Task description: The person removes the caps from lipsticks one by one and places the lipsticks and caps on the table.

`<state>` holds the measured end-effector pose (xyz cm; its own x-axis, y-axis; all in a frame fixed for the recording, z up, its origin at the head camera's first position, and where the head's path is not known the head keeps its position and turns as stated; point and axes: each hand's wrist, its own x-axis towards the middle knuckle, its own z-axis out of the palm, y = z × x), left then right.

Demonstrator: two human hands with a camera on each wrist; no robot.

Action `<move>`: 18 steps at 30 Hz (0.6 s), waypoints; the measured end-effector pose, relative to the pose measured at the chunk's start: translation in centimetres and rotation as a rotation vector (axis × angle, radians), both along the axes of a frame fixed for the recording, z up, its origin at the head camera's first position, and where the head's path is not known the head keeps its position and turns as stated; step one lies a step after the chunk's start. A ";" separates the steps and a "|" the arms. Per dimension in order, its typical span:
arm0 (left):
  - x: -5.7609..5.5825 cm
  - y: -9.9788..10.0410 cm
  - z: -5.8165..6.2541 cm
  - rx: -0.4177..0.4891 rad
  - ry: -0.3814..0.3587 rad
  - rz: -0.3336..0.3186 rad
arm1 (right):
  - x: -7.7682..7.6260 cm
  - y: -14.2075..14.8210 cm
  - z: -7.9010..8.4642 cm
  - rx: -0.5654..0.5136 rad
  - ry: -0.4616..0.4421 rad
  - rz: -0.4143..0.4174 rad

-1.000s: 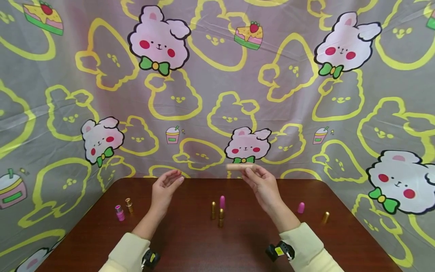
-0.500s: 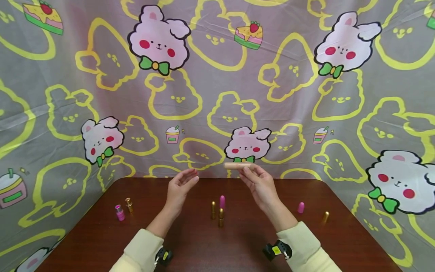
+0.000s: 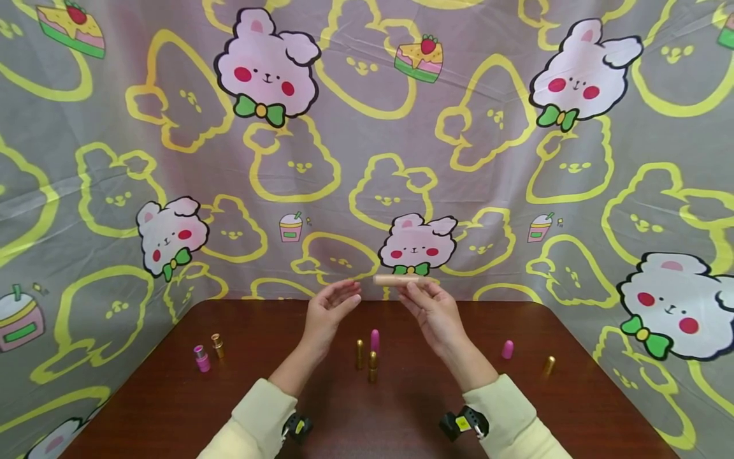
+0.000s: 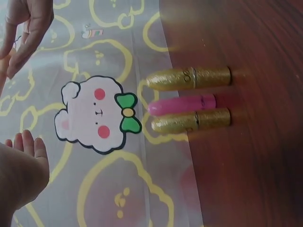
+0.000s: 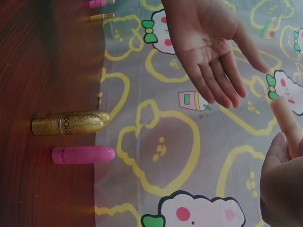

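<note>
My right hand point(image 3: 438, 312) pinches a slim beige cosmetic tube point(image 3: 392, 280) between thumb and fingers, lying level above the table's far edge. In the right wrist view the tube point(image 5: 284, 113) sticks out past the fingers of that hand point(image 5: 284, 189). My left hand point(image 3: 327, 315) hovers to the left of the tube's free end, a small gap away, and holds nothing. Its fingers look relaxed and fairly straight in the right wrist view. Below and between the hands, two gold lipsticks point(image 3: 373, 366) and a pink lipstick point(image 3: 375, 341) stand upright on the table.
On the brown table point(image 3: 401, 414), an uncapped pink lipstick base point(image 3: 202, 359) and a gold one point(image 3: 217, 345) stand at the left. A pink cap point(image 3: 508, 349) and a gold cap point(image 3: 550, 364) stand at the right. A patterned curtain point(image 3: 367, 191) hangs behind the table.
My left hand has moved right, towards the tube. My right hand has shifted slightly left with the tube still pinched. The lipsticks and caps on the table have stayed put.
</note>
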<state>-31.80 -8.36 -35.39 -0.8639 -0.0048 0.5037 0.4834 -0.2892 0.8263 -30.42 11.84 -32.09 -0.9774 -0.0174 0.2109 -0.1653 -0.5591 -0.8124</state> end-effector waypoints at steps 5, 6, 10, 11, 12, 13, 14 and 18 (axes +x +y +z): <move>0.1 0.9 0.4 -0.008 -0.006 -0.018 | 0.0 -0.2 -0.1 0.010 0.007 0.017; 0.2 1.1 0.5 -0.010 -0.006 -0.018 | 0.0 -0.2 -0.1 0.008 0.012 0.023; 0.2 1.8 1.0 -0.029 -0.014 -0.001 | 0.1 -0.3 -0.2 -0.007 0.029 0.039; 0.2 2.0 1.1 -0.029 -0.016 0.000 | 0.2 -0.4 -0.2 -0.010 0.031 0.042; 0.1 2.2 1.1 -0.032 -0.020 0.003 | 0.2 -0.4 -0.2 -0.008 0.032 0.043; 0.1 2.3 1.2 -0.036 -0.023 0.008 | 0.2 -0.4 -0.2 -0.006 0.033 0.044; 0.1 2.5 1.3 -0.032 -0.023 0.008 | 0.3 -0.5 -0.2 -0.005 0.031 0.046; 0.1 3.0 1.4 -0.023 -0.033 0.010 | 0.3 -0.6 -0.3 0.004 0.027 0.051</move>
<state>-31.68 -5.36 -34.01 -0.8802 -0.0024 0.4746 0.4582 -0.2650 0.8484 -30.10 11.25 -32.39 -0.9692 -0.0681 0.2366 -0.1583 -0.5640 -0.8105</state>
